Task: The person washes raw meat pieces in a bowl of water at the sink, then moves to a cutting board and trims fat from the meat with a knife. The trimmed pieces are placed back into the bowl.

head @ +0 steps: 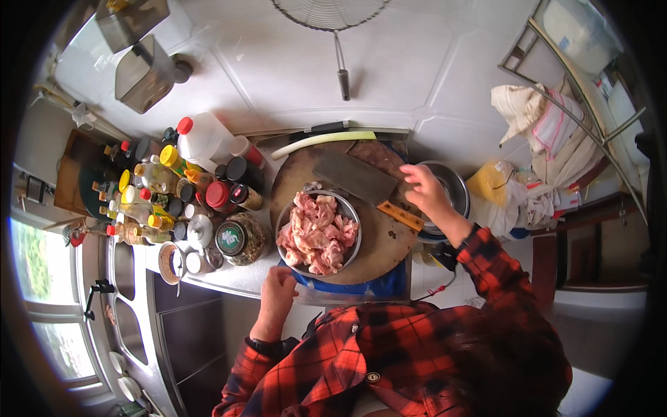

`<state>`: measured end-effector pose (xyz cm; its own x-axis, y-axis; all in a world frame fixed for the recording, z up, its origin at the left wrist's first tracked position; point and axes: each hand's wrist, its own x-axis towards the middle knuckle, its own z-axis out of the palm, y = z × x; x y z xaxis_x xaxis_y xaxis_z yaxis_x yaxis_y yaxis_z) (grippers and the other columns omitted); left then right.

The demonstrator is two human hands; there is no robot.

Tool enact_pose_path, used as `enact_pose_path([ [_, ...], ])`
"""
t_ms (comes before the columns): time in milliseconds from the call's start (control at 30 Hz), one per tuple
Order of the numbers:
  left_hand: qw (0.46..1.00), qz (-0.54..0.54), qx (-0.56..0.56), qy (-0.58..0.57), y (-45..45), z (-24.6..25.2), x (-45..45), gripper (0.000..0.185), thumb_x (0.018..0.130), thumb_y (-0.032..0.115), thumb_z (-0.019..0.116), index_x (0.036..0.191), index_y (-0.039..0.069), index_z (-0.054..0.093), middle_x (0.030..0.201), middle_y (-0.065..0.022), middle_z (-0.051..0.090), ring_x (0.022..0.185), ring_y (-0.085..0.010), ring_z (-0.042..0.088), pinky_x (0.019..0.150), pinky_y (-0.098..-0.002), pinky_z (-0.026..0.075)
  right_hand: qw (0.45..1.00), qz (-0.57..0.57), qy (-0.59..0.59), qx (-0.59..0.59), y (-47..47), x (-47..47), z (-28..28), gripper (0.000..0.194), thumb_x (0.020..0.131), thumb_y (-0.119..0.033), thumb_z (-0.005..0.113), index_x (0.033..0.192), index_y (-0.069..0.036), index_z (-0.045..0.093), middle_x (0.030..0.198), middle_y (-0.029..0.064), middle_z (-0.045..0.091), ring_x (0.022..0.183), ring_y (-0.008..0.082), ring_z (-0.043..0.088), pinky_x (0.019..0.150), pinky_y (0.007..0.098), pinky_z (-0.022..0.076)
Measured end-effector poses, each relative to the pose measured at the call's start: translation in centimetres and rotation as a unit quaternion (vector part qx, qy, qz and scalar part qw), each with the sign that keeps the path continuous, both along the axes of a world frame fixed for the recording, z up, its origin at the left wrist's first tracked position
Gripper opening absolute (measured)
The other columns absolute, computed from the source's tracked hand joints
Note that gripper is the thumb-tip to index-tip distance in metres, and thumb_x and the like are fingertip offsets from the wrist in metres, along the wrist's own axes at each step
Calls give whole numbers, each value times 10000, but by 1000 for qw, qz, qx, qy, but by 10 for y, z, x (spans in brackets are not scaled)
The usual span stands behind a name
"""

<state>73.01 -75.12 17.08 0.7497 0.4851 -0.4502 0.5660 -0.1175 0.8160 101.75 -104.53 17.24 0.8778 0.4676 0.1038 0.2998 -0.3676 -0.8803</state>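
In the head view, a round metal bowl [356, 249] heaped with raw chopped meat pieces [319, 229] sits on a thick round wooden chopping board [383, 255]. Behind it, a cleaver lies flat, its dark blade [354, 176] towards the back left and its wooden handle [400, 216] towards me. My right hand [428, 192] hovers at the board's right side, above the handle, fingers spread and nothing in them. At the counter's front edge, just below the bowl, is my left hand [276, 293], loosely curled with the thumb apart; I see nothing in it.
A long pale green stalk, perhaps leek [323, 142], lies along the board's back edge. Crowded left are bottles and jars, including a large glass jar [241, 241]. Metal basins [452, 180] stand right of the board. A wire strainer [341, 68] hangs on the wall.
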Motion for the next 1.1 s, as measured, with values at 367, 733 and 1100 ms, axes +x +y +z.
enact_pose_path([
  [367,924,-44,96,-368,-10,112,389,453,806,160,689,1157,-62,506,1119,-189,494,680,-220,617,552,-298,519,981,-159,-77,-77,-184,-91,-17,475,631,96,569,1078,-57,618,1054,101,601,865,234,630,719,317,530],
  [733,866,6,66,-496,-57,178,360,192,1010,149,423,862,36,471,693,-56,580,522,-114,529,489,-268,443,985,-160,-47,-42,-194,-115,7,429,674,59,584,1093,-32,602,1019,121,598,879,251,624,756,331,520],
  [1100,770,-316,-519,-196,-208,92,212,237,1003,256,428,897,50,475,843,-134,616,658,-184,590,616,-293,509,995,29,73,-65,-122,-99,77,430,786,-98,621,1197,-30,516,745,133,585,694,321,598,644,393,469],
])
